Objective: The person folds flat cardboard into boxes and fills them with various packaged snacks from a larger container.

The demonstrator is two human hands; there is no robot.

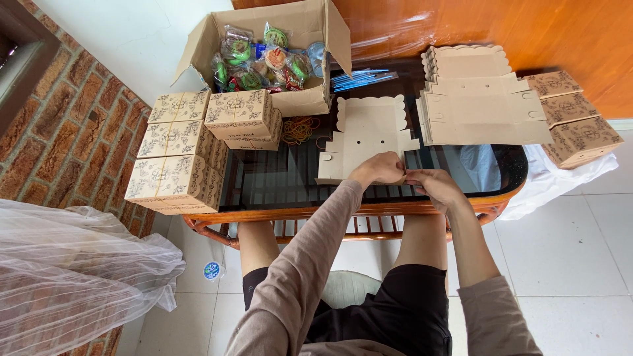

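I see a flat, unfolded cardboard box blank (364, 137) with a scalloped top edge lying on the dark glass table (277, 178), near its front edge. The left hand (378, 168) is closed in a pinch on the blank's lower right flap. The right hand (434, 184) meets it just beside, fingers curled and pinching the same flap edge; the two hands touch.

Right of the blank I note a stack of more flat blanks (478, 99), well apart from the hands. Past that stack, at the table's far right, sit three folded printed boxes (572, 118) on white cloth. Behind the blank lie loose rubber bands (300, 128) and some blue sticks (359, 79). An open carton (277, 46) behind them holds wrapped sweets. At the left, finished patterned boxes (181, 151) stand stacked in rows. A clear plastic bag (72, 264) lies on the tiled floor at lower left.
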